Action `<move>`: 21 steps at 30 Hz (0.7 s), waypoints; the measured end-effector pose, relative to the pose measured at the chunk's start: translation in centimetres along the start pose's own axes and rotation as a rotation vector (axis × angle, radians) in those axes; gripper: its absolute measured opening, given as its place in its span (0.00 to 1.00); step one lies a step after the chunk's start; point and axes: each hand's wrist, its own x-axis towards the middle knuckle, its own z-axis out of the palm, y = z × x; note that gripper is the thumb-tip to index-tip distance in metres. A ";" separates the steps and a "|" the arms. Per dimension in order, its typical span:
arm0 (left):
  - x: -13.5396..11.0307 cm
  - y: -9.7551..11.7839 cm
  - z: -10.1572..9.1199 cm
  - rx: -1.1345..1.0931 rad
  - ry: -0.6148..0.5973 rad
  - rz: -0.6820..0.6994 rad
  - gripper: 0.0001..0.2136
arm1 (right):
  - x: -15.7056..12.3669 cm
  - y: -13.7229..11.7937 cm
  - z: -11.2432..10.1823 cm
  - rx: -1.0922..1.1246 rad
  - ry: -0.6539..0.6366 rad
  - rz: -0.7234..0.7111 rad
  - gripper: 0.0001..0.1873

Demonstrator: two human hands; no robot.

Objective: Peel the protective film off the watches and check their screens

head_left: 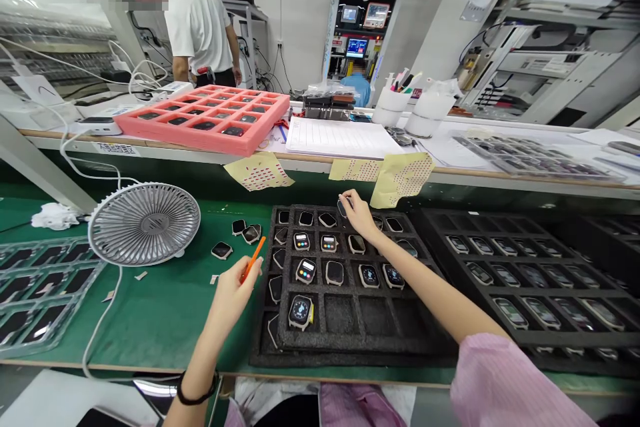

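My left hand is closed in a pinch on a thin orange stick, held over the green mat just left of a black foam tray. The tray holds several smartwatch bodies, some with lit screens. My right hand reaches to the tray's far row and its fingers are closed on a dark watch body. Three loose watch bodies lie on the mat left of the tray.
A small grey fan stands at the left. A second black tray of watches sits to the right, and clear trays at the far left. The raised shelf carries a pink foam tray, papers and cups. A person in white stands behind.
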 end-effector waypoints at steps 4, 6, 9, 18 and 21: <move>-0.4 -2.9 -1.5 0.352 0.082 -0.085 0.15 | 0.7 3.8 0.6 -0.072 -0.043 0.005 0.15; -0.7 -3.9 -2.1 0.458 0.091 -0.135 0.14 | 0.2 4.5 0.9 -0.106 -0.071 -0.002 0.16; -1.1 -5.0 -3.1 0.538 0.063 -0.183 0.13 | -0.9 5.1 0.6 -0.159 -0.114 -0.041 0.16; -3.5 -2.7 -2.1 0.640 0.038 0.330 0.14 | -5.2 3.2 -3.7 -0.374 -0.133 -0.208 0.19; -4.4 -0.3 -0.8 0.553 -0.199 0.618 0.14 | -8.1 0.9 -5.5 -0.345 -0.245 -0.296 0.13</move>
